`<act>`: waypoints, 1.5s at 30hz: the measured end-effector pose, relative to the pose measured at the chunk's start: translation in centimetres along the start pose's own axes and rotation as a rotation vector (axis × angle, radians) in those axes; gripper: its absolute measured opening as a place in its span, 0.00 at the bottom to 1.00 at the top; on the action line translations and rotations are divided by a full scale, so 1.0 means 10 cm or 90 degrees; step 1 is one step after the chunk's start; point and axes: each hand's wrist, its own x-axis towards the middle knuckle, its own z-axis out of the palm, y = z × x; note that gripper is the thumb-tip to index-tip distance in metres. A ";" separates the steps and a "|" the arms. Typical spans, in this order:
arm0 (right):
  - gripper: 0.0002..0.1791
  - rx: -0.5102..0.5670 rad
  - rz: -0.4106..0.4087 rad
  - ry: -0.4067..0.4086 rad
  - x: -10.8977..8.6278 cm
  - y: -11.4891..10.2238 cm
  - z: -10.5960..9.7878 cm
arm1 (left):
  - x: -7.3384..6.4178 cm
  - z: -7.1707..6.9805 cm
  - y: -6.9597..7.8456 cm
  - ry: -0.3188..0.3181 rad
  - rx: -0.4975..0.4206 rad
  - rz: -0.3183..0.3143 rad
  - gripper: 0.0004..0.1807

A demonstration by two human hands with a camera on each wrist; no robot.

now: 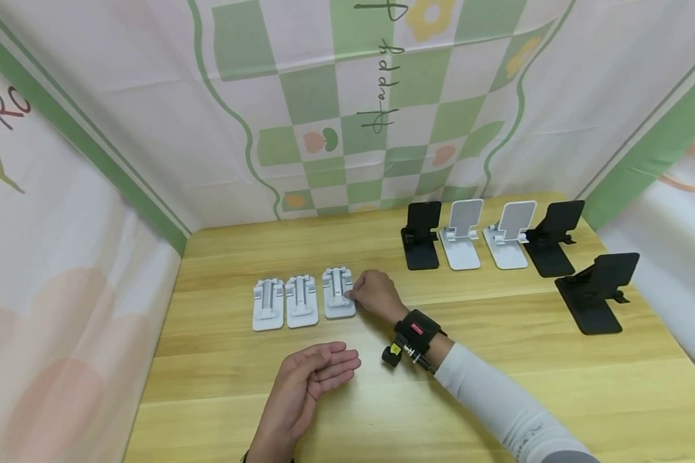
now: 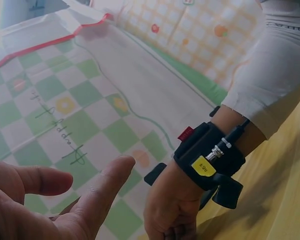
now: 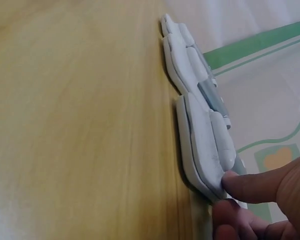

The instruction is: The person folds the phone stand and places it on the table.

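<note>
The left hand (image 1: pixel 305 379), fingers straight, is on the near side of a folded phone stand (image 1: pixel 331 310) on the table (image 1: pixel 203 392). The right hand (image 1: pixel 378 294) pinches this stand's right edge. Two matching stands (image 1: pixel 302 314) lie left of it, five opened stands (image 1: pixel 517 220) right of it.

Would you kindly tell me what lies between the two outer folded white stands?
In the head view, a third folded white stand lies between them.

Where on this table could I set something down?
Bare wood lies left of the three folded white phone stands and between the right sleeve and the rightmost black phone stand. The back right is crowded: four unfolded phone stands in a row.
</note>
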 end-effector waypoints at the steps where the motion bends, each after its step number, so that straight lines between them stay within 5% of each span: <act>1: 0.10 -0.001 -0.003 0.004 0.00 0.01 0.00 | 0.00 0.00 0.00 -0.001 0.000 -0.001 0.25; 6: 0.09 -0.015 -0.051 0.037 -0.05 0.07 -0.06 | 0.02 0.01 -0.01 -0.005 0.000 -0.008 0.23; 10: 0.07 -0.009 -0.107 0.061 -0.19 0.16 -0.34 | 0.04 0.03 -0.02 -0.012 0.001 -0.009 0.24; 13: 0.07 -0.025 -0.152 0.118 -0.33 0.26 -0.71 | 0.05 0.04 -0.02 -0.016 0.006 -0.008 0.23; 18: 0.07 -0.113 -0.205 0.311 -0.57 0.47 -1.44 | 0.05 0.03 -0.04 -0.019 0.015 -0.010 0.22; 21: 0.09 -0.175 -0.208 0.416 -0.76 0.65 -1.86 | 0.05 0.03 -0.04 -0.017 0.019 -0.012 0.23; 24: 0.14 -0.217 -0.170 0.460 -0.92 0.86 -2.25 | 0.05 0.04 -0.03 -0.014 0.023 -0.015 0.25; 29: 0.27 -0.261 -0.047 0.438 -1.13 1.24 -2.75 | 0.05 0.03 -0.03 -0.011 0.022 -0.010 0.23; 35: 0.50 -0.283 0.094 0.309 -1.27 1.65 -3.02 | 0.04 0.01 -0.04 -0.011 0.027 -0.008 0.22; 40: 0.51 -0.289 0.078 0.212 -1.29 1.93 -3.10 | 0.04 0.00 -0.04 -0.010 0.024 -0.010 0.23; 45: 0.40 -0.327 0.009 0.242 -1.26 2.10 -3.14 | 0.05 0.00 -0.04 -0.009 0.017 -0.009 0.23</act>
